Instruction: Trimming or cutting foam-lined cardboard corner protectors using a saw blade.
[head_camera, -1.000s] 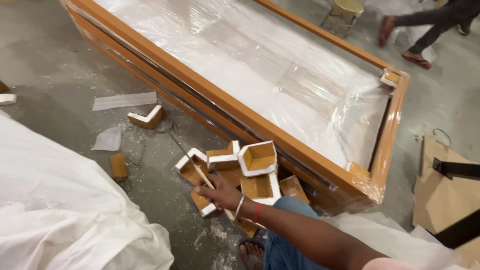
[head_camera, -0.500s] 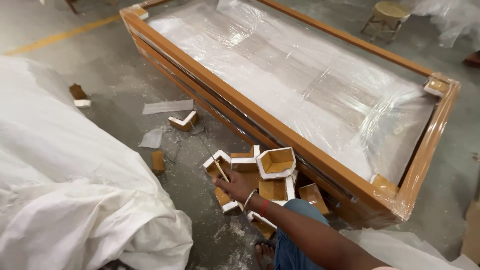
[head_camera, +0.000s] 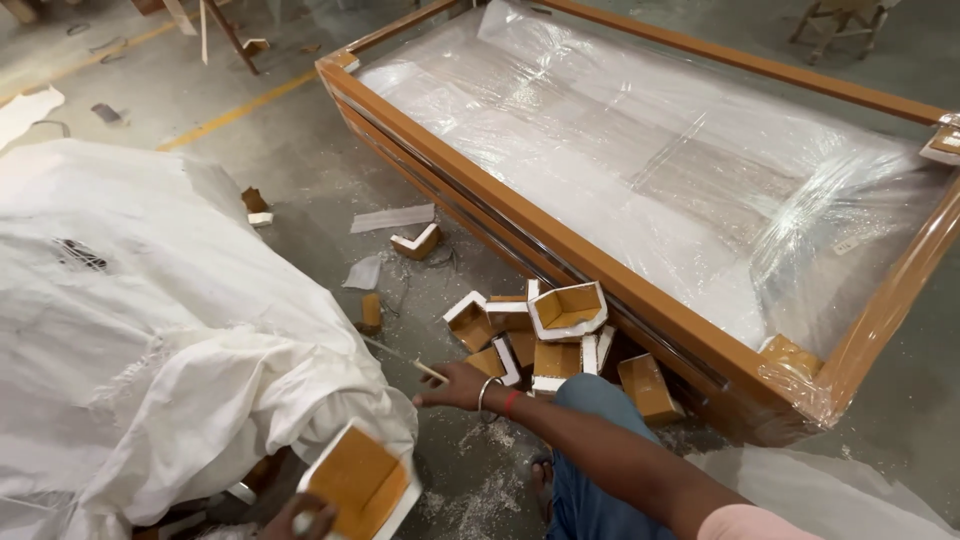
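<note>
Nearest you, at the bottom edge, your left hand (head_camera: 300, 518) has its grip closed on a tan cardboard corner protector with white edges (head_camera: 362, 482), held just beside the big crumpled white woven sack (head_camera: 150, 340) on your left. Your right hand (head_camera: 452, 385) reaches across above your knee in blue jeans (head_camera: 590, 440), fingers closed around a thin wooden stick (head_camera: 400, 358) that points toward the sack. Just beyond that hand, a heap of tan and white cardboard corner pieces (head_camera: 545, 330) lies on the grey concrete floor (head_camera: 300, 170), touching the side of the long orange-brown wooden frame wrapped in clear plastic film (head_camera: 650, 170). Farther out, a single L-shaped corner piece (head_camera: 417, 242) and a flat white strip (head_camera: 392, 217) lie apart on the floor. A yellow painted line (head_camera: 235, 112) crosses the far floor.
</note>
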